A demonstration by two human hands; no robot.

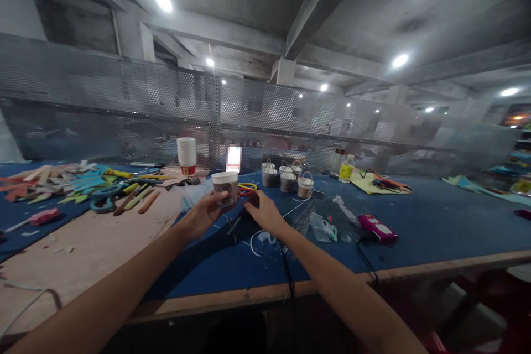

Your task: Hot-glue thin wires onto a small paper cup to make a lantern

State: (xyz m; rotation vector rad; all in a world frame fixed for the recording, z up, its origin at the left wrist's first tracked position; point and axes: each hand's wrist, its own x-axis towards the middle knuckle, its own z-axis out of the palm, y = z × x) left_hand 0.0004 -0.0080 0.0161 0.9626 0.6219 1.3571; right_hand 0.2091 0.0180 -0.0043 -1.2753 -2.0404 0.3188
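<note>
My left hand (204, 212) is wrapped round a small paper cup (225, 186) with a white rim and a brown band, held upright just above the blue table (435, 227). My right hand (261, 211) rests on the table right beside the cup, fingers curled down over something dark that I cannot make out. Thin wires (301, 215) and a black cable (286, 265) lie around that hand.
Several little cup baskets with wire handles (286, 178) stand behind. A stack of paper cups (186, 156) is at the back left, with sticks, scissors (103, 198) and coloured scraps. A pink tool (377, 228), clear plastic bits (321, 228) and two bottles (346, 168) lie to the right.
</note>
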